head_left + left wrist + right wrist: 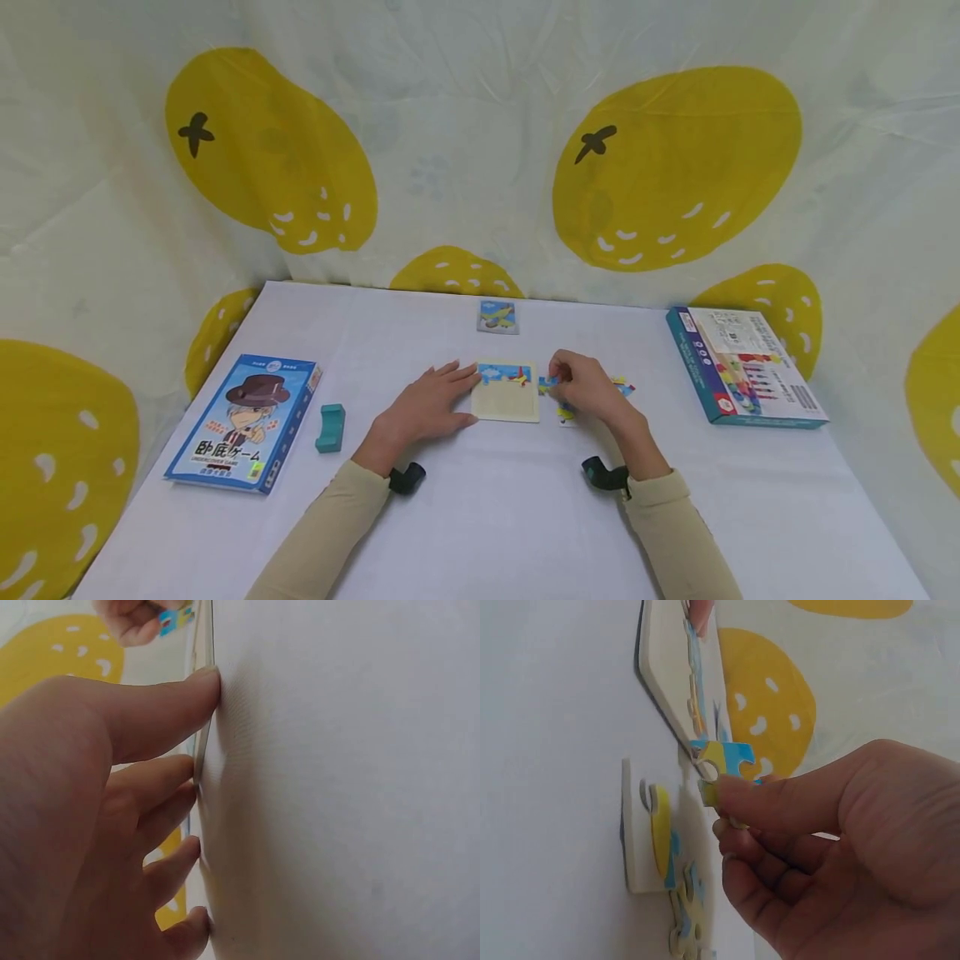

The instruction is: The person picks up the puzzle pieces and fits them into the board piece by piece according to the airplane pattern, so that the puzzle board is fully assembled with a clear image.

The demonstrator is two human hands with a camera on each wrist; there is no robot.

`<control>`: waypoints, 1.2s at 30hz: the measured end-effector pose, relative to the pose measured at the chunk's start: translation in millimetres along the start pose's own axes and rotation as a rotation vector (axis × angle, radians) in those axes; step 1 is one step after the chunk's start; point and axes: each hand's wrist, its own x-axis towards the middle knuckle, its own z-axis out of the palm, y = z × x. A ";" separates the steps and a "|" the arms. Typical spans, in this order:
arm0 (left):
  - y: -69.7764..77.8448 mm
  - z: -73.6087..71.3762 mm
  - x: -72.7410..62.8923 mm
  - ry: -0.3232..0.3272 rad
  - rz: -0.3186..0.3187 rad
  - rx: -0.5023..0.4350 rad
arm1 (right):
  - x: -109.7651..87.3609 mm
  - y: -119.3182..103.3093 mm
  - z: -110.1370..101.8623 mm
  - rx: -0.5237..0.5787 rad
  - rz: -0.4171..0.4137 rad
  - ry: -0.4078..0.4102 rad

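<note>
A shallow jigsaw tray [506, 404] lies flat in the middle of the white table, its top strip filled with blue, red and yellow pieces. My left hand [423, 406] rests at its left side, fingers and thumb extended, the thumb touching the tray's edge in the left wrist view. Just right of the tray, my right hand [588, 387] pinches a blue and yellow jigsaw piece [735, 759] between thumb and fingers. Below that hand are a pale board [635, 847] with a yellow piece on it and several loose jigsaw pieces [690, 911], partly hidden in the head view.
Behind the tray lies a small picture card [498, 317]. A blue game box [240, 421] and a teal notched block [330, 427] are on the left. Another box [750, 367] sits at the right, and a fruit-patterned cloth [465, 167] hangs behind the table.
</note>
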 end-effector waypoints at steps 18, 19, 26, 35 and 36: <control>-1.8 1.5 1.9 0.040 0.005 0.068 | 5.6 -28.4 36.4 0.068 -0.041 0.044; -2.0 1.4 1.9 0.041 0.004 0.067 | 5.7 -29.5 37.4 0.067 -0.042 0.046; -3.3 1.2 1.5 0.039 0.003 0.056 | 9.8 -39.5 47.9 0.069 -0.073 0.047; -3.1 0.3 1.9 0.048 0.006 0.039 | 16.7 -56.2 62.0 0.045 -0.017 0.101; -3.0 0.4 1.9 0.047 0.004 0.040 | 17.7 -57.3 63.7 0.039 -0.005 0.113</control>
